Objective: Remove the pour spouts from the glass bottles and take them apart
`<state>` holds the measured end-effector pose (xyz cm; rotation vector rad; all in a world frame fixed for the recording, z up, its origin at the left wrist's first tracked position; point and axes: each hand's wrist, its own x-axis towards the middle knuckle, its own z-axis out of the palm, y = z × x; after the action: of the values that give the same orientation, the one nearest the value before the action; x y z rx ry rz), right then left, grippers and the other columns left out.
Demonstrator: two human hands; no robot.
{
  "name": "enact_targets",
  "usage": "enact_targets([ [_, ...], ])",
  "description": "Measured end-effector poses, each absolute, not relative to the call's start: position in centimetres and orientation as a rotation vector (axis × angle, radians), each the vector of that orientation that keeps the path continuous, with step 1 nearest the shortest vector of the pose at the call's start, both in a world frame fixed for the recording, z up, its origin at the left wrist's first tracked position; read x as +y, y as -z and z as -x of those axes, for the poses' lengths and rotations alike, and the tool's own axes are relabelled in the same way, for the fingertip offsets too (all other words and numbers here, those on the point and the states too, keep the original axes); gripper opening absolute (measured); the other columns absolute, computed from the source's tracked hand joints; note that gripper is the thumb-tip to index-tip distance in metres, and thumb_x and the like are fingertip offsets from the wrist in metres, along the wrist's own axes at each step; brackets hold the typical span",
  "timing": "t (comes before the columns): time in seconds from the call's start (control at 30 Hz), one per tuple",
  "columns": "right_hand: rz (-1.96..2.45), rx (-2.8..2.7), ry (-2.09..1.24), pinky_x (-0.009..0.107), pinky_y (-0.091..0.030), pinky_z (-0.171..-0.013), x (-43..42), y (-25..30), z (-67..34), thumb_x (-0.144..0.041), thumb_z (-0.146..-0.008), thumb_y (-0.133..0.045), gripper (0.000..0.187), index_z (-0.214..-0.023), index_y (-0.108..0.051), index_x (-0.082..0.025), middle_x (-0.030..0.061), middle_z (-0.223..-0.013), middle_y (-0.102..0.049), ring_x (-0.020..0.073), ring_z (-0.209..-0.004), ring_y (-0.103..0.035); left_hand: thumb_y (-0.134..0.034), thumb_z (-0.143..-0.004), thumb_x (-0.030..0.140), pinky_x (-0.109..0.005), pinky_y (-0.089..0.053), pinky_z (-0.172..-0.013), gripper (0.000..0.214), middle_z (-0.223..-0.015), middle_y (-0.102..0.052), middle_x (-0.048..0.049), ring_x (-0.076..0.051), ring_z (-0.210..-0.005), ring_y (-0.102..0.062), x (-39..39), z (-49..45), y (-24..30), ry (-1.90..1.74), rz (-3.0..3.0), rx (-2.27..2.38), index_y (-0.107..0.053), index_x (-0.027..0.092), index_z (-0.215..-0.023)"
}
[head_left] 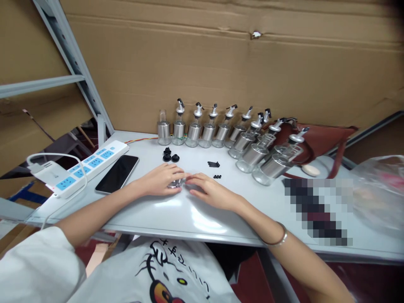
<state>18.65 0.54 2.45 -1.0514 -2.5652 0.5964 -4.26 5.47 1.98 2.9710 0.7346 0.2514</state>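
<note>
My left hand point(164, 179) lies palm down on the table, its fingers stretched over a small cluster of shiny silver parts point(176, 184), partly hidden beneath it. Opposite it, my right hand point(210, 190) rests with fingers extended and apart, their tips close to the left fingertips and the silver parts. Just beyond the left hand sit several black stoppers point(171, 156). Beyond the right hand are a few thin black sticks point(213, 164) and a short row of tiny black pieces point(217, 176).
Glass bottles with steel sleeves point(207, 134) line the back, most with pourer spouts; one bottle point(163, 129) has none. A phone point(117, 174) and a power strip point(91, 168) lie left. At right are a brown bag point(325, 141), a white disc point(311, 170) and a plastic bag point(380, 193).
</note>
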Motion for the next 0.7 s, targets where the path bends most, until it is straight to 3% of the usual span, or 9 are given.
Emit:
enact_targets([
  [0.23,0.974,-2.575,-0.626,0.04,-0.045,-0.099,0.6,-2.8,-18.8,-0.022,-0.092,-0.05,0.023,-0.11,-0.064,-0.016,0.0118,-0.114,-0.063,0.0211,-0.11,-0.056,-0.046,-0.091,0.035,-0.041,-0.033,-0.086,0.029,-0.114,-0.065,-0.0083,-0.028,-0.109,-0.048,6.3,4.7,-1.6,-0.291,-2.95,1.063,-0.061,0.02,-0.11],
  [0.43,0.978,-2.53,-0.671,0.039,-0.046,-0.097,0.6,-3.4,-19.0,-0.024,-0.094,-0.048,0.024,-0.112,-0.062,-0.018,0.0095,-0.111,-0.064,0.0193,-0.107,-0.058,-0.042,-0.091,0.034,-0.045,-0.033,-0.086,0.033,-0.127,-0.054,-0.0146,-0.029,-0.104,-0.053,5.4,4.0,-1.3,-0.28,-2.902,1.159,-0.057,0.019,-0.117],
  [0.57,1.016,-2.416,-0.75,0.031,-0.051,-0.078,0.9,-4.2,-19.6,-0.031,-0.091,-0.052,0.025,-0.108,-0.064,-0.018,0.0084,-0.105,-0.067,0.0171,-0.093,-0.062,-0.042,-0.092,0.034,-0.046,-0.034,-0.087,0.031,-0.124,-0.057,-0.0129,-0.029,-0.106,-0.053,5.2,4.0,-1.4,-0.282,-2.901,1.169,-0.059,0.019,-0.113],
  [0.7,1.057,-2.177,-0.64,0.025,-0.049,-0.06,1.5,-4.9,-20.8,-0.035,-0.09,-0.052,0.025,-0.103,-0.066,-0.019,0.0071,-0.099,-0.069,0.0169,-0.086,-0.063,-0.043,-0.092,0.034,-0.044,-0.041,-0.085,0.032,-0.134,-0.049,-0.0145,-0.03,-0.11,-0.051,5.3,4.1,-1.6,-0.288,-2.929,1.172,-0.058,0.019,-0.115],
])
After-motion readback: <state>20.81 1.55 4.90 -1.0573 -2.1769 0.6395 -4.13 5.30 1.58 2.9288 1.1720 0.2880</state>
